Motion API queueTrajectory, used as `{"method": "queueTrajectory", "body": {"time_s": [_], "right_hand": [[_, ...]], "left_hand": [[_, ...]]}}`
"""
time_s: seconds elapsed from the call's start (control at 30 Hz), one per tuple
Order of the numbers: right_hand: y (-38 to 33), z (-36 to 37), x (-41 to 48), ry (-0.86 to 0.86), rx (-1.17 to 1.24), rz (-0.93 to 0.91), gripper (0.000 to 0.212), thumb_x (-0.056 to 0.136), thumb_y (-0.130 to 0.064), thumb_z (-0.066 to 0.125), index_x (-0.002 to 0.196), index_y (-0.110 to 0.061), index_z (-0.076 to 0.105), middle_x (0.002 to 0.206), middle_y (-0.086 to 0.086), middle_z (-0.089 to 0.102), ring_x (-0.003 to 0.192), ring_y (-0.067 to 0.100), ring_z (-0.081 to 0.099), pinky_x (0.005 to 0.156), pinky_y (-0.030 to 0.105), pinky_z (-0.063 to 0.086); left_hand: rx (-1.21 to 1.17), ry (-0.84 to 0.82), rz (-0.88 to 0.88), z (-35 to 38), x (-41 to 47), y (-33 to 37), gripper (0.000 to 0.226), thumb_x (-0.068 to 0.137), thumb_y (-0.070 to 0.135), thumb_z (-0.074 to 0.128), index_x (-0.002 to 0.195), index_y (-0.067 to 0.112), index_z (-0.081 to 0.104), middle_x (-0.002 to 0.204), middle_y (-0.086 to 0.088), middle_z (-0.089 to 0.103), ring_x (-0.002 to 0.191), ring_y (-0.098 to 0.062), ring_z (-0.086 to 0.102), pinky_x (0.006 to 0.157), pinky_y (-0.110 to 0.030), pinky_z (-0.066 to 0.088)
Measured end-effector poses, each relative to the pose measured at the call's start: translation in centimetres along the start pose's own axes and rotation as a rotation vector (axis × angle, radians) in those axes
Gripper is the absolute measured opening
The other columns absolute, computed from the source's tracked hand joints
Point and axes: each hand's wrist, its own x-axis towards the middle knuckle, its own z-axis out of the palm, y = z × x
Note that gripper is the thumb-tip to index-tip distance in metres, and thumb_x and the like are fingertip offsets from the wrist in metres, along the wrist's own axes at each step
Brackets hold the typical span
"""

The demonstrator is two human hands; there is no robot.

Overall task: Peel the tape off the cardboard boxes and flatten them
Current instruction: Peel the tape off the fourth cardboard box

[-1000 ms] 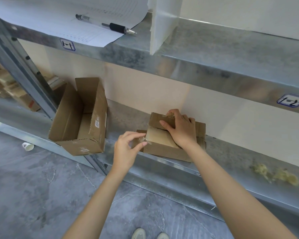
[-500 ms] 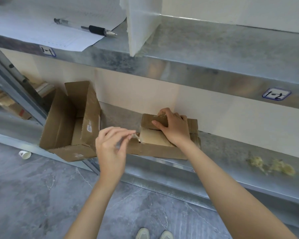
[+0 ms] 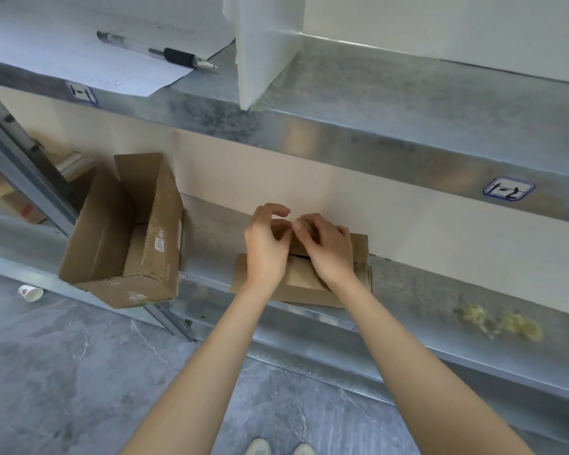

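Note:
A low stack of flattened cardboard boxes [image 3: 309,289] lies on the lower metal shelf [image 3: 408,307]. Both hands meet just above its far end. My right hand [image 3: 329,249] pinches a small crumpled wad of clear tape [image 3: 306,224] at its fingertips. My left hand [image 3: 265,247] is right beside it, with the thumb touching the wad and the fingers arched and curled over it. A taller cardboard box [image 3: 158,238] stands open to the left, hanging over the shelf's front edge.
Two yellowish tape wads [image 3: 500,321] lie on the shelf at the right. The upper shelf [image 3: 391,103] carries a pen [image 3: 165,54] on paper and a white board [image 3: 263,50]. A paper cup [image 3: 30,293] lies on the grey floor.
My left hand, which was pulling a tape strip out to the left of the stack, has swung right and up to meet my right hand. The right hand lifted off the cardboard and now holds the tape.

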Motion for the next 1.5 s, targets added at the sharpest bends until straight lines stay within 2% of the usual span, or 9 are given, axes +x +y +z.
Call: {"method": "queueTrajectory", "body": {"time_s": [0.2,0.3,0.5,0.67,0.8,0.9,1.07,1.27,1.5], "right_hand": [[1.0,0.4,0.3,0.043,0.035,0.028,0.026,0.095,-0.058,0.044,0.097,-0.035,0.057,0.095,-0.016,0.068,0.094,0.010,0.060,0.091,0.019,0.027],[1.5,0.8,0.7,0.107,0.128,0.104,0.029,0.091,-0.062,0.042,0.093,-0.036,0.054,0.092,-0.016,0.071,0.099,0.015,0.061,0.095,0.032,0.043],[0.8,0.0,0.7,0.181,0.335,0.113,0.011,0.097,-0.026,0.057,0.105,-0.020,0.052,0.098,-0.016,0.065,0.094,0.005,0.062,0.083,0.023,0.049],[0.6,-0.1,0.6,0.209,0.330,0.094,0.021,0.094,-0.013,0.059,0.110,-0.021,0.047,0.105,-0.011,0.063,0.098,0.004,0.061,0.088,0.022,0.048],[0.6,-0.1,0.4,0.196,0.257,0.067,0.021,0.095,-0.018,0.059,0.110,-0.028,0.048,0.102,-0.013,0.067,0.093,0.000,0.062,0.081,0.019,0.047],[0.6,0.0,0.1,0.191,0.182,0.031,0.022,0.095,-0.023,0.060,0.110,-0.034,0.048,0.101,-0.018,0.067,0.088,-0.004,0.060,0.075,0.012,0.044],[0.8,0.3,-0.2,0.187,0.086,0.011,0.022,0.095,-0.033,0.057,0.113,-0.040,0.047,0.100,-0.018,0.067,0.094,0.014,0.062,0.077,0.029,0.049],[0.8,0.5,-0.4,0.152,0.052,0.027,0.024,0.095,-0.039,0.054,0.115,-0.045,0.043,0.101,-0.016,0.065,0.101,0.025,0.059,0.084,0.042,0.052],[0.3,0.2,-0.8,0.149,0.026,-0.005,0.042,0.097,-0.025,0.053,0.133,-0.045,0.042,0.096,-0.016,0.064,0.089,0.010,0.056,0.099,0.033,0.041]], "left_hand": [[-0.010,-0.078,0.057,-0.6,-0.6,-0.6,0.033,0.079,-0.007,0.070,0.103,0.015,0.062,0.100,-0.003,0.071,0.087,0.002,0.068,0.078,-0.010,0.047],[-0.012,-0.004,0.036,-1.9,-1.0,-1.2,0.035,0.078,-0.005,0.072,0.106,0.013,0.065,0.103,0.002,0.068,0.096,-0.004,0.065,0.084,-0.015,0.050],[0.067,0.150,-0.075,-5.6,-1.1,-3.0,0.027,0.083,-0.004,0.071,0.104,0.012,0.064,0.106,0.003,0.069,0.080,-0.001,0.066,0.069,-0.007,0.045],[0.140,0.136,-0.045,-6.3,-1.3,-3.0,0.025,0.081,0.011,0.078,0.103,0.014,0.066,0.100,0.005,0.068,0.075,-0.005,0.061,0.076,-0.017,0.046],[0.165,-0.068,-0.060,-4.6,-2.2,-2.8,0.043,0.083,0.034,0.077,0.120,0.018,0.061,0.117,0.008,0.061,0.104,-0.011,0.055,0.089,-0.027,0.044],[0.090,-0.148,-0.145,-3.7,-3.0,-3.6,0.050,0.089,0.030,0.072,0.134,0.014,0.055,0.130,0.001,0.060,0.119,-0.014,0.055,0.100,-0.032,0.046],[-0.010,-0.120,-0.219,-3.9,-3.2,-3.2,0.042,0.087,0.023,0.075,0.126,0.016,0.060,0.110,0.009,0.064,0.102,0.000,0.060,0.083,-0.001,0.041],[-0.058,-0.090,-0.222,-4.5,-3.1,-3.0,0.029,0.087,0.020,0.075,0.113,0.020,0.064,0.098,0.012,0.066,0.089,0.008,0.061,0.075,-0.007,0.045],[-0.048,-0.134,-0.224,-5.3,-1.9,-3.4,0.017,0.090,0.005,0.067,0.102,0.017,0.067,0.091,0.007,0.067,0.074,0.009,0.056,0.073,-0.007,0.044]]}}
